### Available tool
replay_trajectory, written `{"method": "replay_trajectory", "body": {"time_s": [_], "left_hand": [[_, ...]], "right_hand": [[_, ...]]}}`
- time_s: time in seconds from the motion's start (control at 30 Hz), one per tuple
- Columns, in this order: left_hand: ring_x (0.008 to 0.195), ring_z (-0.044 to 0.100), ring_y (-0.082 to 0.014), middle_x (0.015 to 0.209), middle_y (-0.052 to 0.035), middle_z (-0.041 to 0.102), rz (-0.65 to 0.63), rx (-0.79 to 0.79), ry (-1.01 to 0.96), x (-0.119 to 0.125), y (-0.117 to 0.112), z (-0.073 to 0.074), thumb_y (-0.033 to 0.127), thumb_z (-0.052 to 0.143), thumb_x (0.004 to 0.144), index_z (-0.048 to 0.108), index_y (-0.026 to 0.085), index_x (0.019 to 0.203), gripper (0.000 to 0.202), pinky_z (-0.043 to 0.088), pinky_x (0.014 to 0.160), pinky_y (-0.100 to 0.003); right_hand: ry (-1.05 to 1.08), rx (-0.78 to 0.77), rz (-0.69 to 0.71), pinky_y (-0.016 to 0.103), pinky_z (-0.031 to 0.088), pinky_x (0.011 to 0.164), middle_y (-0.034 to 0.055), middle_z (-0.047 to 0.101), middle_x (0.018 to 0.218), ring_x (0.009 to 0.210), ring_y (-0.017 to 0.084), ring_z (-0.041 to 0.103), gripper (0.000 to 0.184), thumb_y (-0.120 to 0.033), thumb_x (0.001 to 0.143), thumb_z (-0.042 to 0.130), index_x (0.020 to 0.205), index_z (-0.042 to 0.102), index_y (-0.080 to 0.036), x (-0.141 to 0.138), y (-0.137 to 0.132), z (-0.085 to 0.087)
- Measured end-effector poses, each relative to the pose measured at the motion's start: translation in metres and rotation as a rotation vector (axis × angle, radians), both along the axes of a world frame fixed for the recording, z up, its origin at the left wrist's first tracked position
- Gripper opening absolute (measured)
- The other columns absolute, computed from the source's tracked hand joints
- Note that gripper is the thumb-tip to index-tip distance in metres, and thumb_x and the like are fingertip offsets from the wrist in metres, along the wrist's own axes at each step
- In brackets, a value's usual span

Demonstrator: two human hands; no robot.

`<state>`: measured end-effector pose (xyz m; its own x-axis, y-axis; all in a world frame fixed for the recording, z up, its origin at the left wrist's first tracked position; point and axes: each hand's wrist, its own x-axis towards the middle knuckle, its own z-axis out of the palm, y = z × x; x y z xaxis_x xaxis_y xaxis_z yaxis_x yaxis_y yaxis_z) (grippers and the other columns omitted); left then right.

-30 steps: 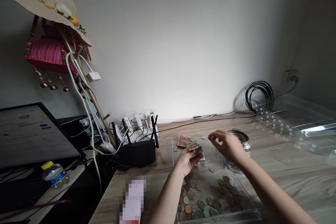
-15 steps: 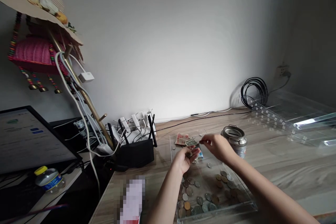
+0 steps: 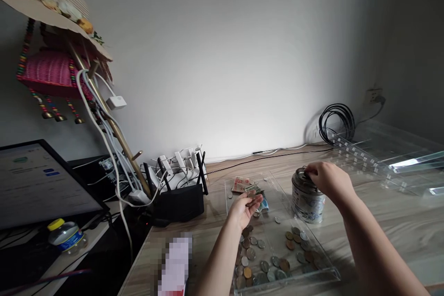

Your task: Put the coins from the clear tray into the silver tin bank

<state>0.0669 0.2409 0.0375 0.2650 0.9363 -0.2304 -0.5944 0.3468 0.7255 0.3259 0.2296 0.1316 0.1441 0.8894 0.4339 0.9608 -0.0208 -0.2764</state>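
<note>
A metal money can (image 3: 308,201) with a silver lid and a blue-and-white patterned side stands upright on the table. My right hand (image 3: 329,180) is over its lid, fingertips pinched together at the top; what they hold is hidden. My left hand (image 3: 244,208) is palm up above the clear tray (image 3: 274,236), its fingers stretched and slightly curled; whether a coin lies in it is not clear. Beyond it on the tray are a reddish banknote (image 3: 240,184), a greenish banknote (image 3: 252,188) and a blue one (image 3: 264,203). Several loose coins (image 3: 250,253) are spread over the tray's near part.
A black router (image 3: 178,203) with antennas and white plugs stands left of the tray. A partly blurred pinkish object (image 3: 176,261) lies at the front. Clear acrylic panels (image 3: 371,157) and a coiled black cable (image 3: 336,122) are at the back right. A laptop (image 3: 45,185) and bottle (image 3: 67,238) are far left.
My right hand has moved right, from beside my left hand to the can's lid, carrying a small dark thing in its pinch. The left hand has stayed nearly in place; the coin seen in it is now unclear.
</note>
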Motion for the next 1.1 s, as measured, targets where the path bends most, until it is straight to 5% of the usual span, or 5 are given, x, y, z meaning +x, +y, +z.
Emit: {"method": "replay_trajectory", "body": {"time_s": [0.27,0.43,0.63,0.9,1.1], "left_hand": [[0.083,0.061,-0.0202,0.089,-0.0173,0.063,0.081,-0.022,0.017,0.001,0.0,0.0,0.004,0.047,0.072,0.051,0.007,0.078,0.008,0.05,0.062,-0.021],[0.081,0.061,-0.02,0.086,-0.0172,0.064,0.056,-0.021,0.01,0.001,0.001,0.0,0.009,0.05,0.074,0.052,0.008,0.075,0.002,0.05,0.062,-0.021],[0.063,0.062,-0.0135,0.072,-0.0096,0.065,0.035,-0.026,0.053,0.002,0.001,0.002,0.01,0.054,0.072,0.054,0.009,0.073,0.002,0.048,0.05,-0.016],[0.06,0.061,-0.0131,0.065,-0.0052,0.063,-0.067,-0.022,0.104,0.005,-0.005,0.006,0.009,0.052,0.072,0.054,0.01,0.073,0.003,0.047,0.051,-0.018],[0.055,0.06,-0.0116,0.063,-0.0039,0.061,-0.109,-0.003,0.17,0.007,-0.008,0.007,0.011,0.053,0.072,0.055,0.01,0.074,0.003,0.047,0.05,-0.019]], "right_hand": [[-0.004,-0.015,0.133,0.025,0.037,0.053,0.0039,0.064,0.067,0.064,0.018,0.057,0.02,-0.025,0.067,0.048,0.072,0.067,-0.023,0.01,0.003,-0.007],[0.066,0.325,0.19,0.027,0.04,0.067,0.0068,0.062,0.09,0.081,0.018,0.054,0.029,-0.031,0.078,0.039,0.089,0.063,-0.018,-0.023,-0.007,-0.001],[-0.047,-0.077,0.611,0.022,0.038,0.06,0.0043,0.06,0.084,0.072,0.014,0.055,0.025,-0.034,0.079,0.041,0.085,0.062,-0.022,-0.098,-0.016,-0.026],[-0.041,-0.098,0.523,0.021,0.034,0.057,0.003,0.059,0.086,0.075,0.014,0.054,0.025,-0.034,0.079,0.04,0.085,0.062,-0.024,-0.109,-0.01,-0.044],[-0.028,-0.161,0.581,0.021,0.034,0.06,0.002,0.061,0.082,0.076,0.014,0.054,0.021,-0.03,0.076,0.044,0.083,0.062,-0.025,-0.109,-0.006,-0.05]]}}
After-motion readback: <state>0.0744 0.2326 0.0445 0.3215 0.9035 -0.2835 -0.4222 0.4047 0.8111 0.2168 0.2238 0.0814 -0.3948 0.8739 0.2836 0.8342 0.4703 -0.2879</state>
